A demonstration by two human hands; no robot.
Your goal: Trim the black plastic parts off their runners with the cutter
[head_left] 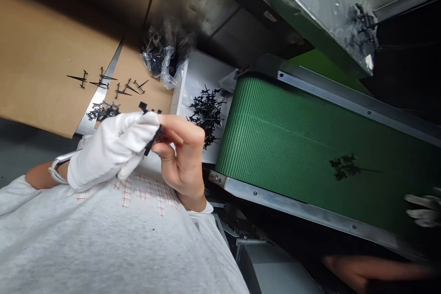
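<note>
By the green conveyor [275,161], a gloved left hand [110,151] and a bare right hand [181,156] pinch a black plastic part [151,135] between closed fingers [181,127], its long axis running between them.

A green belt conveyor [285,147] is running across the right, steel side rails [310,206] are flanking it, a scuffed metal hood [320,14] is looming far right, brown cardboard [51,55] is lying left, grey floor [14,147] is showing near left.
</note>
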